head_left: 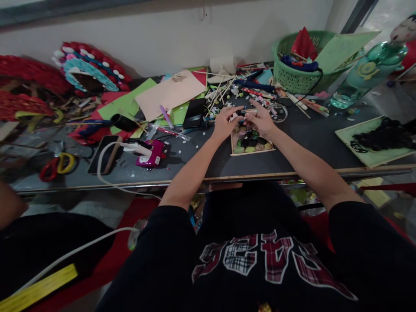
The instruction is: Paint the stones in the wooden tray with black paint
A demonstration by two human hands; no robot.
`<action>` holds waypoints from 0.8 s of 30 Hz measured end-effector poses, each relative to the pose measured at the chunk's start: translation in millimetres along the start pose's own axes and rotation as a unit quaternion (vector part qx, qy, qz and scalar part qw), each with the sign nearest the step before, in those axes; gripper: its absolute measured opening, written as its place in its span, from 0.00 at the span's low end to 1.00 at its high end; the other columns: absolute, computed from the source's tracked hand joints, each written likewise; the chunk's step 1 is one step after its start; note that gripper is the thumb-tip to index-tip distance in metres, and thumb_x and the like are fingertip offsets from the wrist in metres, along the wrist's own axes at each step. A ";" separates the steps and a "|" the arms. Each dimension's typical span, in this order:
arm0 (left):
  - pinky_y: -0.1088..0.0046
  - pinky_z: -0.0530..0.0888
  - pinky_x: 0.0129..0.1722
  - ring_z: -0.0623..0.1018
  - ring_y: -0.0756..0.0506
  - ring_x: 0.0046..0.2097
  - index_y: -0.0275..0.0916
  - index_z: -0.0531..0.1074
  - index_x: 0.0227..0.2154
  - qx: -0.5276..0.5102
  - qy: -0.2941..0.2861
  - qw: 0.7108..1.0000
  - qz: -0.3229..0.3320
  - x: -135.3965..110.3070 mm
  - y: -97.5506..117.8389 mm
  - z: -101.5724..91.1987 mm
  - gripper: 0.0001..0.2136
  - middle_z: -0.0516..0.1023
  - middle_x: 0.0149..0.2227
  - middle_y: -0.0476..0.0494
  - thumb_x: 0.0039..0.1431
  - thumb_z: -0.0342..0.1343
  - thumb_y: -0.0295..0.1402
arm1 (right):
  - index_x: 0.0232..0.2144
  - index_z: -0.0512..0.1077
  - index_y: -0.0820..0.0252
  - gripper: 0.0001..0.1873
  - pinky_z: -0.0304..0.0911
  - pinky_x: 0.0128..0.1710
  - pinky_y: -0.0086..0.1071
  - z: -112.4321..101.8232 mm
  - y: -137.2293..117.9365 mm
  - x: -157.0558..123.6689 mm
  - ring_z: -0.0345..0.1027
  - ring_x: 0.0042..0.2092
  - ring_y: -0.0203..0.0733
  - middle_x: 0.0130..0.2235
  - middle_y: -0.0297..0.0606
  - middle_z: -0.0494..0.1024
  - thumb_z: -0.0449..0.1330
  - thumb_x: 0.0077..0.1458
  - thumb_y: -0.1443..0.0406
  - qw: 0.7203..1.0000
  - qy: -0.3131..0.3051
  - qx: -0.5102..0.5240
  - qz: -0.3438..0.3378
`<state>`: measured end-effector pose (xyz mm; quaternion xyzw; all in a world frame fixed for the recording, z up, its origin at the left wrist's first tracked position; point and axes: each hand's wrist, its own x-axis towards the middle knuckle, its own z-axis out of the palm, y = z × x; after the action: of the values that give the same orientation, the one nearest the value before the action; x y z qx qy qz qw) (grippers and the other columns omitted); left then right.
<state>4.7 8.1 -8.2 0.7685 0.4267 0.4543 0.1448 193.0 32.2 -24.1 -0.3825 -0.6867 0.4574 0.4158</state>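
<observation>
My left hand [224,123] and my right hand [261,120] meet over the middle of the dark table [305,138]. Between their fingertips they pinch a small dark stick-like piece [243,112]; what it is I cannot tell. Just below the hands lies a small wooden frame [251,145] filled with green, black and tan pebble-like pieces. My forearms reach out from black sleeves.
A green basket [300,65] with red paper stands at the back right, a teal figure bottle [367,71] beside it. Coloured paper sheets [169,93], wooden sticks [221,91], a pink device [151,154] with a white cable, scissors [56,167] and a green board [373,138] clutter the surface.
</observation>
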 end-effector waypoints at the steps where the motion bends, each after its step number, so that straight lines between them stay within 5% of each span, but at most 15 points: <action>1: 0.64 0.75 0.43 0.78 0.42 0.43 0.44 0.77 0.53 -0.017 0.010 1.000 -0.007 0.1 -1.4 1.7 0.34 0.80 0.48 0.37 0.59 0.48 0.65 | 0.72 0.42 0.55 0.62 0.76 0.32 0.39 0.2 -0.8 -0.1 0.78 0.35 0.45 0.39 0.41 0.82 0.55 0.47 0.30 1.000 0.001 0.006 0.001; 6: 0.67 0.76 0.43 0.80 0.42 0.46 0.42 0.77 0.53 -0.096 0.037 0.994 -0.043 1.0 -8.8 8.0 0.35 0.81 0.52 0.37 0.58 0.51 0.65 | 0.73 0.41 0.54 0.59 0.77 0.34 0.40 0.8 -10.7 -1.8 0.78 0.37 0.44 0.50 0.48 0.80 0.57 0.51 0.34 0.999 0.003 -0.040 -0.024; 16: 0.65 0.77 0.47 0.82 0.44 0.44 0.44 0.81 0.46 -0.081 0.072 0.993 -0.053 1.2 -6.5 6.5 0.26 0.84 0.46 0.42 0.64 0.50 0.59 | 0.72 0.43 0.54 0.56 0.76 0.31 0.38 0.7 -9.8 -2.4 0.77 0.33 0.43 0.48 0.46 0.82 0.59 0.53 0.37 0.999 0.011 -0.033 -0.019; 21: 0.69 0.76 0.34 0.80 0.46 0.31 0.41 0.82 0.33 -0.050 0.136 0.981 -0.133 0.1 -10.7 4.6 0.25 0.83 0.29 0.46 0.59 0.57 0.59 | 0.72 0.41 0.55 0.58 0.77 0.32 0.40 1.3 -4.7 0.0 0.77 0.33 0.43 0.49 0.47 0.82 0.61 0.51 0.38 1.000 0.023 -0.009 -0.004; 24: 0.68 0.75 0.36 0.80 0.46 0.32 0.40 0.80 0.31 0.017 0.157 0.979 -0.132 -0.5 -8.5 -3.9 0.29 0.82 0.27 0.45 0.64 0.47 0.61 | 0.72 0.44 0.54 0.55 0.78 0.33 0.42 2.4 -11.3 -1.7 0.77 0.33 0.43 0.49 0.46 0.82 0.62 0.53 0.42 0.999 0.044 -0.005 0.001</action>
<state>-3.0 12.1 -11.6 0.6272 0.5492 0.5387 0.1216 189.8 26.6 -14.3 -0.4048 -0.6698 0.4375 0.4430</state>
